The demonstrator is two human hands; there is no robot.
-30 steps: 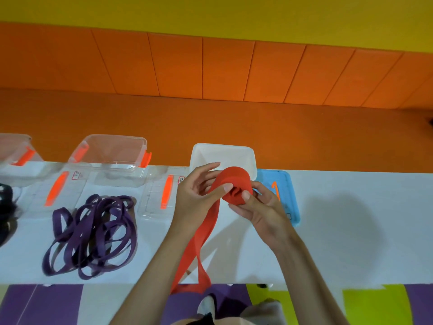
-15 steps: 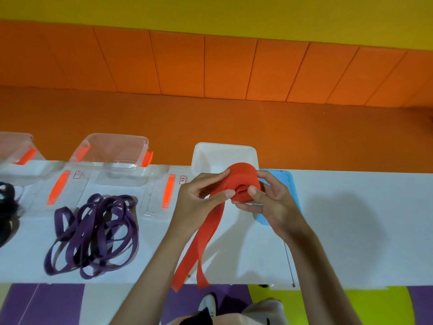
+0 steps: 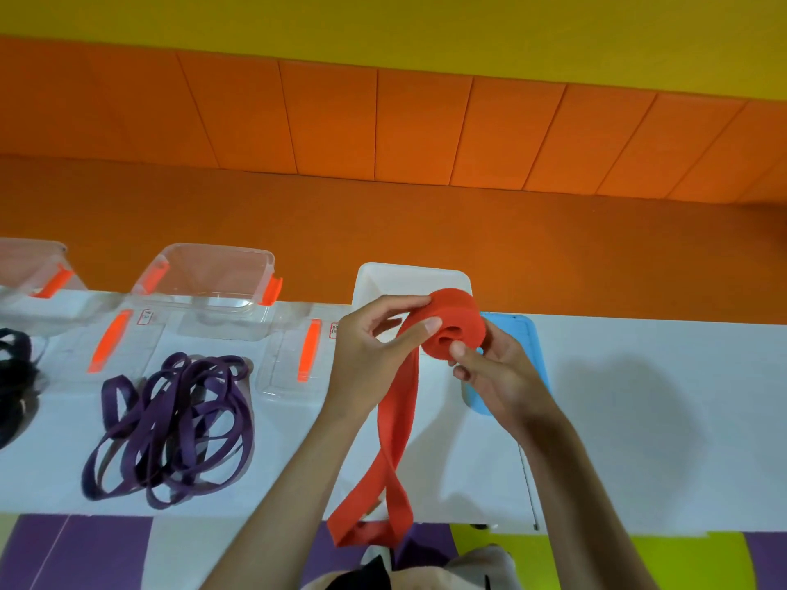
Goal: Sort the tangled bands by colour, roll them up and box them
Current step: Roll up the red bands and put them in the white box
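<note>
Both hands meet at centre frame on the red band (image 3: 462, 319). The left hand (image 3: 366, 364) pinches the strip feeding onto its roll, and the right hand (image 3: 500, 376) pinches the roll's core. Its loose tail (image 3: 396, 423) runs down towards lower centre, past the table (image 3: 639, 440) edge. The right fingers behind the roll are hidden.

I'm holding the red band (image 3: 458, 323) up, most of it wound into a thick roll, my right hand (image 3: 498, 376) pinching the coil and my left hand (image 3: 370, 359) gripping the strip where it is leaving the roll; its loose tail is hanging down, twisted. The purple bands (image 3: 170, 427) are lying tangled to the left, the black bands (image 3: 12, 376) beyond them. The clear box (image 3: 213, 270) and white box (image 3: 383, 278) are standing open behind.
</note>
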